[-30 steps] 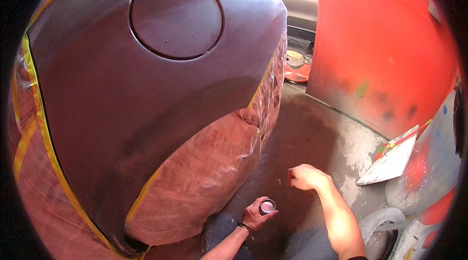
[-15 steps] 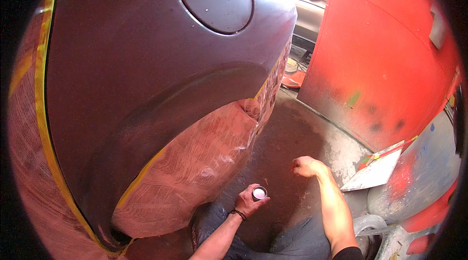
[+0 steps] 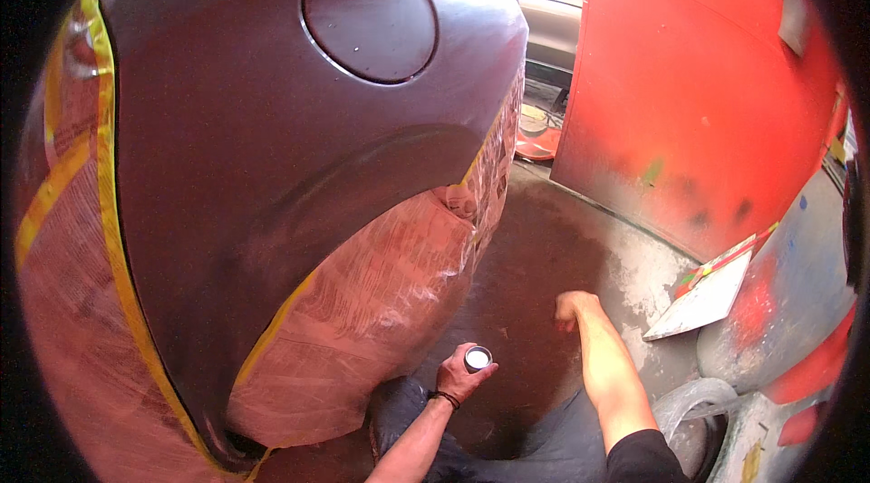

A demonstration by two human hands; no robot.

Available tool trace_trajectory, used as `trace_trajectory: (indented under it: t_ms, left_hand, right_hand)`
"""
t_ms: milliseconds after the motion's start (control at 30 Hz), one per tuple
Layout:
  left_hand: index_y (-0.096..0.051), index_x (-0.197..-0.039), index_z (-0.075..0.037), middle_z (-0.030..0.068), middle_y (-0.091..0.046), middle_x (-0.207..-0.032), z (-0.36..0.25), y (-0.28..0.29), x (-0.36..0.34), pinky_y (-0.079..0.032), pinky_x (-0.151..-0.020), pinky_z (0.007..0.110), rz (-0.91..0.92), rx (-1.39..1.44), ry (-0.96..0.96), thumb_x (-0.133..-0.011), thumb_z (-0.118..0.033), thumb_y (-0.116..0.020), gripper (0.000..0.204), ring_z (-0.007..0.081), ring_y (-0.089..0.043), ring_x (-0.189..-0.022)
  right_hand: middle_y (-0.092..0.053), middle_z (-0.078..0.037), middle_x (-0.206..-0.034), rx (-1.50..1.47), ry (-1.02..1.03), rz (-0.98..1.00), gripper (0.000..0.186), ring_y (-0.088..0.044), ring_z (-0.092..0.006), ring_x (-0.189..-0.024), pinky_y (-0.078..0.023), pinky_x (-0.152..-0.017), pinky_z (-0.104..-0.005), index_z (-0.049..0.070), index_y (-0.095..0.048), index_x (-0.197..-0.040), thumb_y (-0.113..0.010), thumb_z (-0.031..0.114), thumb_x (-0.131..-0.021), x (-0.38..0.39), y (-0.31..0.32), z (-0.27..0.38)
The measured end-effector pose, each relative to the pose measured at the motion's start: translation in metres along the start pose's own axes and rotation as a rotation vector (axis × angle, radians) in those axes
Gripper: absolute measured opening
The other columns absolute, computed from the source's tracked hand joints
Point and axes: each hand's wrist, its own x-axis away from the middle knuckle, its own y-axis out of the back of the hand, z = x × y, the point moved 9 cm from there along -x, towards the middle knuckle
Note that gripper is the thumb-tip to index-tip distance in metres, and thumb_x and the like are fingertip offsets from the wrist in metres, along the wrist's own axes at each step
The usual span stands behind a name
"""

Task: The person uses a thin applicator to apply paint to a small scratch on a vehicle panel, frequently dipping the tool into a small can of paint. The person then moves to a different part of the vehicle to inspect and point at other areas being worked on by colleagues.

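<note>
My left hand (image 3: pixel 456 374) grips a small dark cylindrical cup (image 3: pixel 478 359) with a white top or contents, below the masked wheel arch. To its right, my right hand (image 3: pixel 571 309) hangs above the stained floor with fingers angled down, too blurred to tell what, if anything, they hold. A dark maroon car body panel (image 3: pixel 208 139) with a round fuel flap (image 3: pixel 370 16) fills the left and top. Dusty red-tinted masking paper (image 3: pixel 349 329) covers the wheel opening, and yellow tape (image 3: pixel 113 211) runs along the panel edges.
A large red panel (image 3: pixel 680 57) stands at the right, another car (image 3: pixel 539 12) behind it. A white board (image 3: pixel 702 302) leans on a grey, paint-spotted part (image 3: pixel 752 302); other grey parts (image 3: pixel 716 410) lie at the lower right. My knees (image 3: pixel 553 438) show along the bottom.
Over the last second my left hand has risen slightly with the cup. My right hand has moved a little rightward and up, its fingers turning downward. The view has shifted slightly.
</note>
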Motion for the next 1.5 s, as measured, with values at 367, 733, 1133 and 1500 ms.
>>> trace_trajectory:
  t_ms: [367, 733, 1133, 1500]
  left_hand:
    - [-0.067, -0.132, -0.009, 0.0165, -0.077, -0.118, 0.018, 0.023, 0.012, -0.06, -0.098, 0.043, 0.003, -0.081, 0.085, -0.081, -0.054, -0.092, 0.072, 0.0334, -0.076, -0.111]
    - [-0.063, -0.138, -0.012, 0.0164, -0.078, -0.118, 0.021, 0.045, 0.022, -0.06, -0.098, 0.044, -0.038, -0.142, 0.145, -0.083, -0.057, -0.09, 0.076, 0.0324, -0.076, -0.111]
    - [-0.062, -0.139, -0.011, 0.016, -0.078, -0.117, 0.042, 0.042, 0.016, -0.059, -0.097, 0.044, -0.013, -0.126, 0.176, -0.082, -0.059, -0.089, 0.079, 0.0337, -0.076, -0.112]
    - [-0.061, -0.137, -0.011, 0.0169, -0.079, -0.113, 0.046, 0.044, 0.01, -0.059, -0.095, 0.045, -0.08, -0.055, 0.118, -0.082, -0.058, -0.09, 0.078, 0.0343, -0.077, -0.109]
  right_hand:
    - [-0.081, -0.009, -0.116, -0.083, 0.311, -0.522, 0.037, -0.075, -0.026, -0.111, -0.058, -0.095, -0.0465, 0.013, -0.079, -0.125, -0.08, 0.032, -0.094, 0.009, 0.07, 0.047]
    - [-0.081, -0.003, -0.117, -0.08, 0.19, -0.387, 0.034, -0.076, -0.0212, -0.11, -0.057, -0.094, -0.0453, 0.016, -0.077, -0.127, -0.071, 0.036, -0.1, -0.012, 0.054, 0.031]
    - [-0.08, 0.002, -0.123, -0.035, 0.204, -0.488, 0.034, -0.075, -0.0172, -0.109, -0.059, -0.09, -0.0393, 0.025, -0.078, -0.131, -0.067, 0.031, -0.1, -0.029, 0.065, 0.019]
    - [-0.074, -0.004, -0.139, -0.057, 0.388, -0.244, 0.039, -0.077, -0.0222, -0.112, -0.064, -0.089, -0.0415, 0.009, -0.065, -0.145, -0.055, 0.008, -0.107, -0.06, 0.055, 0.01]
